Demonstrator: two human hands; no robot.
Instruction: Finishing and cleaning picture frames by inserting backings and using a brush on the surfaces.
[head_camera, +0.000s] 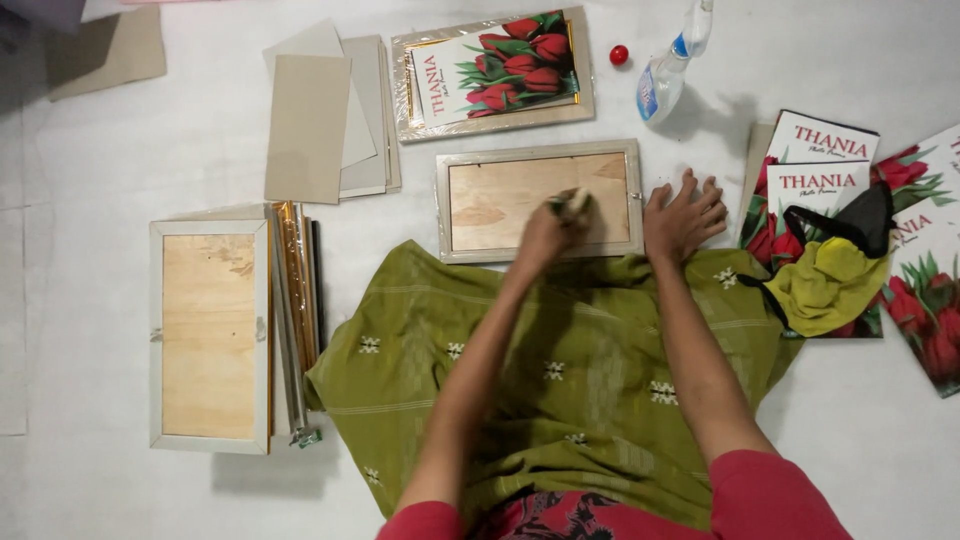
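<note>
At the far left of the white floor (120, 160) lies a stack of picture frames (215, 335), back side up, its plywood backing showing, with the edges of more frames just to its right. Farther away and a little right sits a pile of grey cardboard sheets (325, 115). In the middle, a single frame (540, 200) lies back up just beyond the person's green cloth-covered lap (560, 370). The left hand (552, 228) rests on this frame's plywood, fingers curled tight around a small pale rag (575, 202), blurred. Beyond it lies a wrapped frame (492, 72) showing a red tulip print, with a small red cap (619, 55) and a clear spray bottle (668, 70) to its right. The right hand (685, 215) presses flat on the floor just beside the frame's right edge, fingers spread wide. At the far right, tulip-printed paper inserts (830, 160) lie overlapped, with a yellow cloth (825, 285) heaped on them.
</note>
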